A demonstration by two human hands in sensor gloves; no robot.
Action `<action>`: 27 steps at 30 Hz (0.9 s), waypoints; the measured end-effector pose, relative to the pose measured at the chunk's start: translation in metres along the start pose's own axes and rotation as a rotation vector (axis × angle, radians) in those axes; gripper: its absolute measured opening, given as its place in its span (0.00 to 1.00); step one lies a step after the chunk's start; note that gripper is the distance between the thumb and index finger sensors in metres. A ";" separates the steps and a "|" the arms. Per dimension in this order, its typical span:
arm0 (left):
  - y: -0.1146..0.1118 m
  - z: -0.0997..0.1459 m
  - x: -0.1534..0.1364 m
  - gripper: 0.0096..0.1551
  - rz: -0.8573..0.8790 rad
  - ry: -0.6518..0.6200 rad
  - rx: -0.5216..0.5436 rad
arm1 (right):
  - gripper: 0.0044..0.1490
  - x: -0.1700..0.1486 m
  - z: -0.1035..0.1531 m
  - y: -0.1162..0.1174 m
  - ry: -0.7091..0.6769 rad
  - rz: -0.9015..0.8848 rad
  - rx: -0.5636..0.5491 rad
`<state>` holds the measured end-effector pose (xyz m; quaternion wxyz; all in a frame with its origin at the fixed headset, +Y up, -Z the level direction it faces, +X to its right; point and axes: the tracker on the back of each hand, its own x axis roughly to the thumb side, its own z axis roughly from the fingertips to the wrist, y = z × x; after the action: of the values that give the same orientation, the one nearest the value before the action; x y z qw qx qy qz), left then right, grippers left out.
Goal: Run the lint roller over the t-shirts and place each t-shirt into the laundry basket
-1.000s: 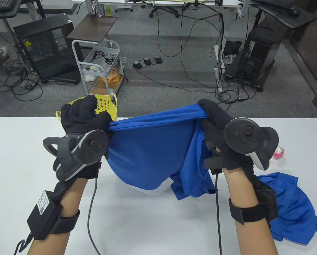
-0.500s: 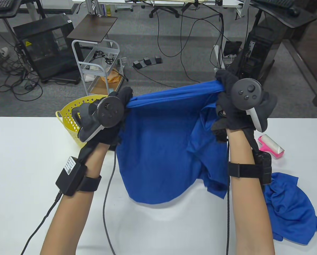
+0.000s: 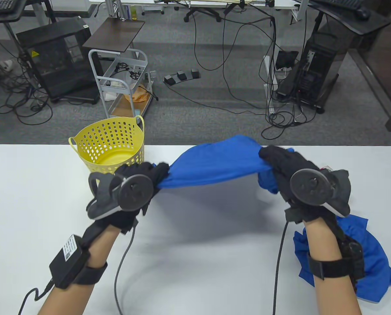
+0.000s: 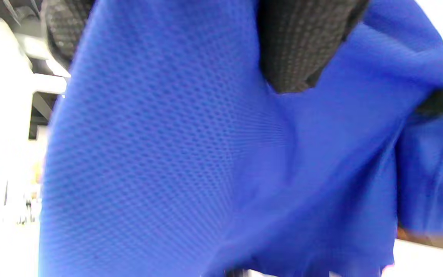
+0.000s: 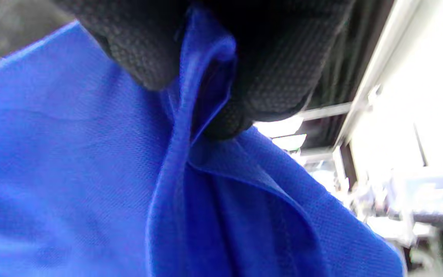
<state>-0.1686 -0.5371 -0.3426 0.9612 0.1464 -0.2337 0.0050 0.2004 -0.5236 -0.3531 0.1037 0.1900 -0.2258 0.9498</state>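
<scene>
At the middle of the table view, the fingers of the left hand are curling round one bunched end of a blue shirt and pinching it tight, and in the left wrist view a gloved fingertip is pressing into the same mesh cloth, which is filling almost the whole frame. To the right of centre, the fingers of the right hand are gripping the other end of the shirt; in the right wrist view two gloved fingers are squeezing a fold of the cloth between them. The shirt is hanging between the two hands as a gathered band, sagging a little and bulging upward in the middle, and it is lifted off the white table, casting a shadow below. A round tracker is sitting on the back of each hand, and dark straps are wrapping both wrists with cables trailing toward the bottom edge. Just left of and above the left hand, a yellow laundry basket with holes in its wall is standing upright at the far edge of the table, apart from the shirt. At the lower right of the frame, a second blue shirt is lying crumpled on the table, partly under the right forearm.
</scene>
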 end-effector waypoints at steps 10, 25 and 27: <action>-0.150 0.082 0.020 0.40 -0.024 0.035 -0.756 | 0.32 0.023 0.087 0.145 -0.056 0.054 0.755; -0.198 0.004 -0.023 0.51 0.191 0.412 -0.685 | 0.48 -0.030 0.099 0.199 0.376 0.157 0.690; -0.221 0.005 -0.021 0.55 0.135 0.422 -0.808 | 0.50 -0.040 0.108 0.216 0.402 0.118 0.821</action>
<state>-0.1727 -0.7491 -0.4096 0.9653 -0.2600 -0.0253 0.0056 0.2093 -0.7682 -0.3639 0.0075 0.0141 0.1833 0.9829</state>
